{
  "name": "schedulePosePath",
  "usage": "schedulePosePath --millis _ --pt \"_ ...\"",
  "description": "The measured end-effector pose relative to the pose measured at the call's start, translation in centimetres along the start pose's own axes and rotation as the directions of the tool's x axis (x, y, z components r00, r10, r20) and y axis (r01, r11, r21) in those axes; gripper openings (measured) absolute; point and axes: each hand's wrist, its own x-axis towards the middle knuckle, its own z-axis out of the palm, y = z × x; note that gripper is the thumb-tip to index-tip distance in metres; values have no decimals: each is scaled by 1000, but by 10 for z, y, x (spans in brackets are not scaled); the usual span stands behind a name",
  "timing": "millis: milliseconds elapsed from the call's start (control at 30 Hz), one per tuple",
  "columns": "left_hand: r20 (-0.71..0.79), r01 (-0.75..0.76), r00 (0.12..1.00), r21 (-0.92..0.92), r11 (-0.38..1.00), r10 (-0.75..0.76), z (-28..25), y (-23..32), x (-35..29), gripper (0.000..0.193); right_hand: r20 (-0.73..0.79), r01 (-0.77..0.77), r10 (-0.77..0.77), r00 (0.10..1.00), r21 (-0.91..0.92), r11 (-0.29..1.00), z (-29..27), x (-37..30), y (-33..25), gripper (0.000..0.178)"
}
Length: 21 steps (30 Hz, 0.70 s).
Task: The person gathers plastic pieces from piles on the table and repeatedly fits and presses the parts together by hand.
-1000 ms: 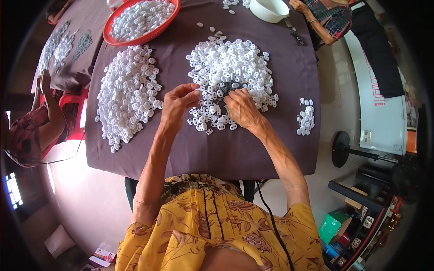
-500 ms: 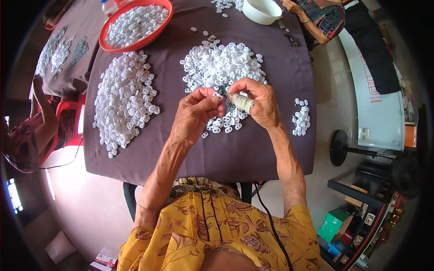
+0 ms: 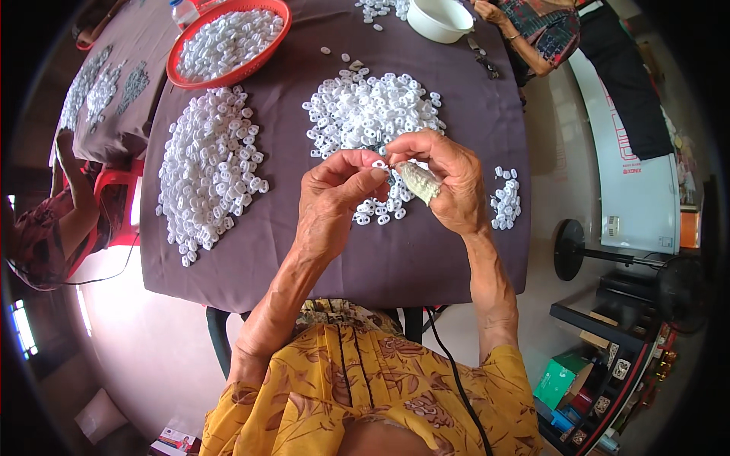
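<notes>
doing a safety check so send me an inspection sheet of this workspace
Surface: purplish-brown tablecloth
Work pieces: left pile, central pile, small right pile and red basket of white two-holed pieces
Clutter: white bowl, far edge
Hands: left hand pinches a white piece; right hand close beside, pale thumb wrap, grip unclear
Cables: black cable over yellow floral shirt
Surroundings: standing fan and green box at right; co-worker's hand, top right

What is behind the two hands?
Beyond the left hand and right hand, a heap of small white pieces shows on the tablecloth; more pieces show between the hands. Whatever lies directly behind them is covered and cannot be seen.
</notes>
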Motion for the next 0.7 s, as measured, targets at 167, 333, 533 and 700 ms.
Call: schedulePosePath --millis 167,333,533,700 --pt "-2 -26 1000 29 999 26 -1 0 -1 9 -7 -3 3 1000 -14 1000 2 0 0 18" --pt "1 -43 999 59 997 43 -1 -1 -2 10 1 -16 16 1000 -35 999 3 -1 -2 18" --pt "-15 -40 999 87 995 42 -1 -2 -2 9 -1 -3 3 1000 -52 999 3 -1 0 19" --pt "-15 -49 999 100 994 51 0 -3 -2 9 -5 23 -24 1000 -109 994 3 -2 -2 19"
